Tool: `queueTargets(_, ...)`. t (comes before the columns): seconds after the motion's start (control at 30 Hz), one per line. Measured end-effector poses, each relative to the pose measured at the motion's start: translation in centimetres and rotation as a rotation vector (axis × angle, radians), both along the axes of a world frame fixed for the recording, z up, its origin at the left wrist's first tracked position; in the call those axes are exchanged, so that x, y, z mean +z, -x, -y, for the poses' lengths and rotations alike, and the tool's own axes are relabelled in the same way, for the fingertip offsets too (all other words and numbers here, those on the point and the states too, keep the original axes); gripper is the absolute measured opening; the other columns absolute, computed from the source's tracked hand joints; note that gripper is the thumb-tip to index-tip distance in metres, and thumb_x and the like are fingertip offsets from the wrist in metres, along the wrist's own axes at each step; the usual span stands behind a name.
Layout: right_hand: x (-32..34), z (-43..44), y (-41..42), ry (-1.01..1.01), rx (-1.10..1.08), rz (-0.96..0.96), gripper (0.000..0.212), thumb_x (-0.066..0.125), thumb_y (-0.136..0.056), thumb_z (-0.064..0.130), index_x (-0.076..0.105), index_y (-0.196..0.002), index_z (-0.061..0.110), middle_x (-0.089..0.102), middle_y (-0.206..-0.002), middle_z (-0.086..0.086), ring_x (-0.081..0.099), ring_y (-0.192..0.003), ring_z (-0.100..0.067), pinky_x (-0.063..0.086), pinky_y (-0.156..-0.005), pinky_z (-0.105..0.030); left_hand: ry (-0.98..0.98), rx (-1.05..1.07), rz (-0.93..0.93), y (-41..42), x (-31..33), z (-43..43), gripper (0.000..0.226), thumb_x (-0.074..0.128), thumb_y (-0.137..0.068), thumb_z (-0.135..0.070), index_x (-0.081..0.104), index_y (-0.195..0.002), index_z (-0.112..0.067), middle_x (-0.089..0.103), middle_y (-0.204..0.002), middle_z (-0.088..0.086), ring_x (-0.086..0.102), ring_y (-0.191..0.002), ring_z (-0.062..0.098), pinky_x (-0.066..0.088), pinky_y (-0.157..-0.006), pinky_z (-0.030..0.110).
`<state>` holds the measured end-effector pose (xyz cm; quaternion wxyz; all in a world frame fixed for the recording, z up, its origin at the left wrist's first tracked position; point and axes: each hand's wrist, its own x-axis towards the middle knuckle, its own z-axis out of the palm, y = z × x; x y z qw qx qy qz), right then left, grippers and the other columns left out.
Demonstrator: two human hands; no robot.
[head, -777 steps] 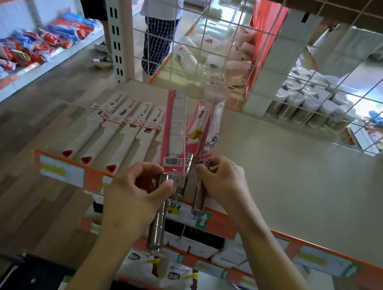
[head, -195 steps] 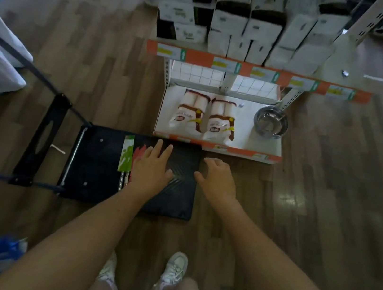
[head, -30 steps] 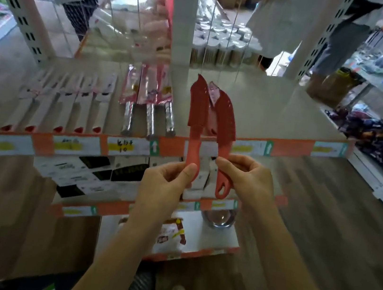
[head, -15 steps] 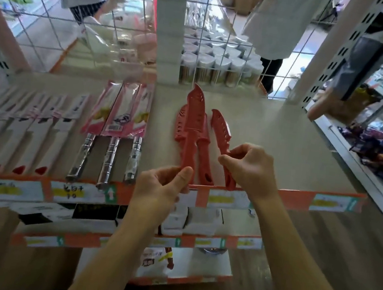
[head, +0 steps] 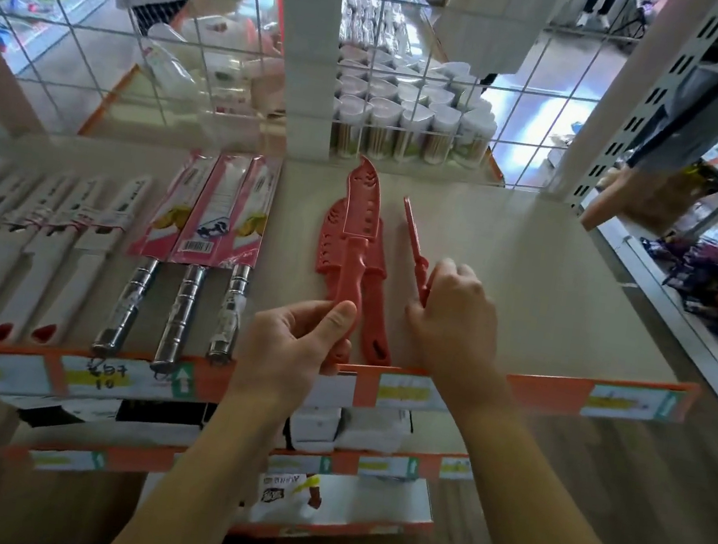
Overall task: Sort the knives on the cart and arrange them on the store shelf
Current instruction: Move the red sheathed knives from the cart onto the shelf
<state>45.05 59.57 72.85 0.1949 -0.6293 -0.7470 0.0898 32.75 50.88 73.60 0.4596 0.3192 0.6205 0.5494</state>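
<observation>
Two red knives [head: 373,316] lay overlapping on the store shelf [head: 533,274], just right of the pink-packed steel-handled knives [head: 211,221]. The left hand [head: 289,350] pinched the handle of a third red knife [head: 359,211] above them. The right hand [head: 452,323] gripped a fourth red knife [head: 412,242] (turned edge-on) beside them. This looked like the laying-out step. Next, both held knives needed setting down flat and parallel, handles toward the front edge, with the pile spread.
</observation>
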Motion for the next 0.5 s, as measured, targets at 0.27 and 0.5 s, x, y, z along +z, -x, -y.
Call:
queueTargets(0.27,-0.5,1.0,0.6,0.027,0.032,-0.054,0.018,0.049,-0.087,0.016,0.055,-0.101,0.007,0.057,-0.097,-0.010,0.057,-0.086,-0.028,0.037,-0.067,-0.027,-0.009,-0.004,0.001,0.4,0.2,0.1,0.012,0.063,-0.081,-0.026,0.064,-0.070,-0.021,0.065,-0.055,-0.004,0.058,-0.049,0.005,0.051,-0.051,0.015)
queueTargets(0.5,-0.5,1.1,0.3,0.055,0.024,-0.094,0.017,0.052,-0.087,0.017,0.056,-0.101,0.009,0.048,-0.086,-0.002,0.046,-0.076,-0.019,0.033,-0.067,-0.024,-0.017,-0.011,0.010,0.3,0.3,0.3,0.012,0.063,-0.082,-0.024,0.064,-0.070,-0.021,0.064,-0.055,-0.005,0.059,-0.047,0.000,0.051,-0.049,0.012)
